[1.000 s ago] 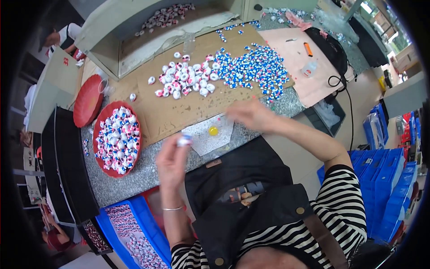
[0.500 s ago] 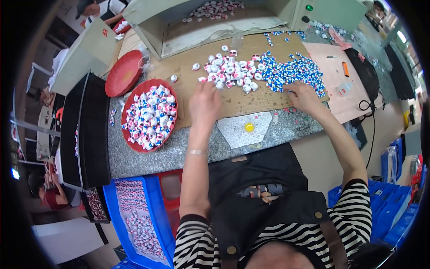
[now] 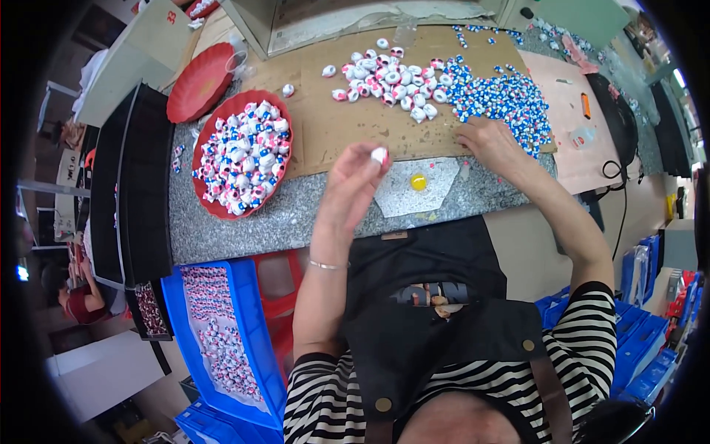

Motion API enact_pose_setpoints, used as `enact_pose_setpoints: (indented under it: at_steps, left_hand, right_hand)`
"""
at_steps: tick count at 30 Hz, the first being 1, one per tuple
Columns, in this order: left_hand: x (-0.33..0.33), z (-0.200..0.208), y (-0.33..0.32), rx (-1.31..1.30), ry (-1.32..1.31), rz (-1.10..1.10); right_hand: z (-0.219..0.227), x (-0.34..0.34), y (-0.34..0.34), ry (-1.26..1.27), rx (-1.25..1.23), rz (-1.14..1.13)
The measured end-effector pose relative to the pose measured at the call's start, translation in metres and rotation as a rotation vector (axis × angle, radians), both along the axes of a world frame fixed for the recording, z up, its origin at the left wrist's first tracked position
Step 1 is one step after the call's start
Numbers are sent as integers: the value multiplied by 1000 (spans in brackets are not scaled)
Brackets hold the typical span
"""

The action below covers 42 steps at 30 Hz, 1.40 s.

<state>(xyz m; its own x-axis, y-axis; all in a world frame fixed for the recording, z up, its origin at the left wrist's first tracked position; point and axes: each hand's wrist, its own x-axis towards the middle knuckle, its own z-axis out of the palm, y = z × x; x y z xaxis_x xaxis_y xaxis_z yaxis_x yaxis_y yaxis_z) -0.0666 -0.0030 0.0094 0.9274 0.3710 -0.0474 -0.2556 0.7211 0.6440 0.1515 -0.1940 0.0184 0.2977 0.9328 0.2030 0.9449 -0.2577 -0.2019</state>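
Note:
My left hand [image 3: 349,183] is raised over the front of the worktop, its fingertips pinching a small round white-and-pink figurine head [image 3: 380,155]. My right hand [image 3: 489,143] is at the near-left edge of a heap of tiny blue-and-white pieces [image 3: 510,103], thumb and fingers drawn together; whatever is between them is too small to make out. Left of that heap, a pile of loose white-and-pink heads [image 3: 399,90] is spread on brown cardboard [image 3: 325,140]. A scalloped red bowl [image 3: 276,189], left of my left hand, is heaped with white, pink and blue figures.
Behind the bowl lies another red dish [image 3: 194,87]. A pale plate with a yellow disc [image 3: 418,182] sits at the granite front edge. To the right are an orange cutter [image 3: 586,106] and a black cable. A blue crate [image 3: 268,333] of figures stands below left.
My left hand has come back from the white-and-pink pile toward me, now with a head in its fingertips. The right hand has shifted slightly nearer and left, its fingers closing. The view has tilted.

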Motion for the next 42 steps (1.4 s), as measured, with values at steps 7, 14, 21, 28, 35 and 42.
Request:
enact_pose_setpoints:
  at_steps: [7, 14, 21, 28, 35, 42]
  left_hand:
    - [-35, -5, -32, -170, 63, 22]
    - [-54, -17, -31, 283, 176, 123]
    - [-59, 1, -28, 466, 162, 153]
    - [-51, -10, -33, 552, 246, 188]
    - [-35, -26, -50, 873, 185, 297]
    - [-26, -14, -60, 793, 71, 77]
  right_hand:
    - [1, 2, 0, -2, 14, 79]
    - [28, -59, 1, 250, 144, 203]
    - [28, -73, 23, 61, 16, 456]
    - [26, -74, 27, 64, -75, 459]
    - [27, -90, 13, 936, 83, -115]
    - [37, -96, -6, 1218, 137, -34]
